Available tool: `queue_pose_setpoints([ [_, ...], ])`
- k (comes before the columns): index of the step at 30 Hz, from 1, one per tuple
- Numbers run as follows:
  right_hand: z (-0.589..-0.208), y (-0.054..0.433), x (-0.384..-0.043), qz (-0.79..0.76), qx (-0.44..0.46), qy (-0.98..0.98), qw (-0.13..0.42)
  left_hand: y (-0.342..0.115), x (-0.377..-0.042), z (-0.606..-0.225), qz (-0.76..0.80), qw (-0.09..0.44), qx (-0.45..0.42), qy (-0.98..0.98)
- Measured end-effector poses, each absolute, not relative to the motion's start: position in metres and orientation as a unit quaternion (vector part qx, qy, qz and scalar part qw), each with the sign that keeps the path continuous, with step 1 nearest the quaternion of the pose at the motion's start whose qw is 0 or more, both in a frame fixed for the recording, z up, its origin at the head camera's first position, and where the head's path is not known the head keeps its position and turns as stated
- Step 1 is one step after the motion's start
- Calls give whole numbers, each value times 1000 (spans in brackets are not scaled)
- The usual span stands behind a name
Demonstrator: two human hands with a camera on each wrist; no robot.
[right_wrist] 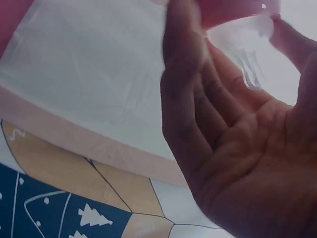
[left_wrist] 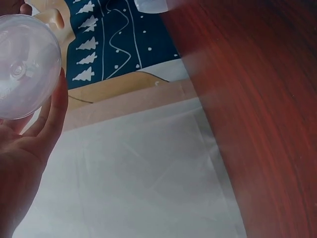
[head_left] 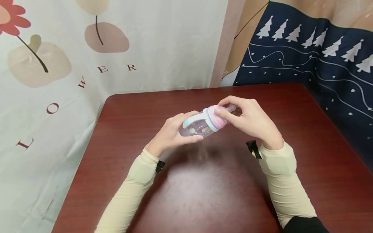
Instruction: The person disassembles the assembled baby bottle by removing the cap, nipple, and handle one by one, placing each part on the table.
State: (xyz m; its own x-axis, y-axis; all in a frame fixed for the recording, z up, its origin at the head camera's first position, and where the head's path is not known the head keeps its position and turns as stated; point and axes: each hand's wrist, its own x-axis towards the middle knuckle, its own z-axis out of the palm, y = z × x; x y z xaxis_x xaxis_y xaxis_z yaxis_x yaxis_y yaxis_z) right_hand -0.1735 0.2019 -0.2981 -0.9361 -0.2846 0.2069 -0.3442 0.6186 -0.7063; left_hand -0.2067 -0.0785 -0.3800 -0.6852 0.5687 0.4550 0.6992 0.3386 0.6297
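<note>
A clear baby bottle (head_left: 196, 128) is held tilted above the table, its teat (head_left: 231, 108) pointing up and to the right. My left hand (head_left: 175, 131) grips the body, thumb along the near side and fingers behind it. In the left wrist view the round base of the bottle (left_wrist: 25, 69) faces the camera. The pink collar (head_left: 216, 117) is pinched between the thumb and fingers of my right hand (head_left: 253, 118). A white and blue handle (head_left: 193, 119) runs along the bottle's side. In the right wrist view the clear teat (right_wrist: 250, 69) points toward the right palm.
The dark red wooden table (head_left: 186, 200) spreads beneath both hands. A pale printed curtain (head_left: 163, 42) hangs behind and to the left, a navy tree-patterned cloth (head_left: 291, 61) at the right. A pale translucent thing (left_wrist: 151, 5) shows at the left wrist view's top edge.
</note>
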Motion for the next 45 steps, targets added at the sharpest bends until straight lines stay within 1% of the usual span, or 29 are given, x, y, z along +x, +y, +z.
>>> queue_pose_setpoints([
  [7, -294, 212, -170, 408, 253, -877, 21, -82, -206, -376, -430, 82, -402, -804],
  [10, -292, 214, -169, 405, 272, -873, 18, -82, -205, -377, -439, 76, -402, -800],
  [12, -292, 214, -168, 410, 265, -872, 25, -82, -203, -377, -448, 71, -395, -799],
  [17, -292, 212, -167, 401, 213, -888, 76, -81, -199, -377, -459, 70, -378, -801],
  [19, -292, 210, -167, 381, 191, -901, 82, -81, -197, -378, -453, 73, -376, -806],
  [26, -294, 201, -169, 355, 137, -924, 52, -79, -195, -376, -427, 104, -384, -812],
  [32, -295, 200, -171, 366, 148, -917, 56, -77, -196, -374, -429, 105, -391, -807],
  [37, -293, 200, -171, 404, 167, -898, 39, -79, -198, -373, -442, 99, -388, -802],
  [42, -292, 202, -170, 451, 195, -871, 12, -79, -200, -374, -479, 74, -393, -781],
  [45, -292, 204, -169, 466, 207, -860, 13, -80, -200, -376, -499, 59, -388, -773],
])
